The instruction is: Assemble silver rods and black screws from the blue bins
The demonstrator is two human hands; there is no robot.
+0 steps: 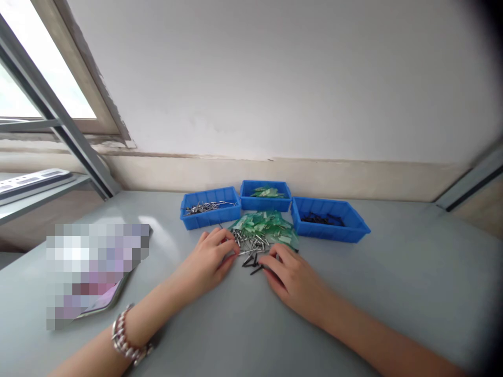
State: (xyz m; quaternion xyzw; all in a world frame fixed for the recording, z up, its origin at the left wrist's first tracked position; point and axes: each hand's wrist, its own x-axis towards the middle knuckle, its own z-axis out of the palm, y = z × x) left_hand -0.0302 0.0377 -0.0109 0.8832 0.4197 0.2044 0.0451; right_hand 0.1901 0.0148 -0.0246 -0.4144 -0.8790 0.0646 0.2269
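A small heap sits in the middle of the grey table [236,324], made of three kinds of little things. Green packets [267,224] lie at the back, thin silver pins [255,243] are in the middle, and a few black screws [253,260] lie at the front, nearest the person. The left hand [214,256] is at the left edge of the heap, its fingers curled by the silver pins. The right hand [293,272] is on the other side, with its fingertips bent down right by the black screws. I can't tell if either hand is pinching anything, because the fingers hide it. It looks like the step now is picking through the mixed heap. I think the next move calls for a soft, careful pinch with the fingertips, since the bits are tiny and lie across each other. Just behind the heap are three blue boxes: the left box [214,218] has silver pins in it, the middle box [265,204] has green packets, and the right box [330,232] has dark bits.
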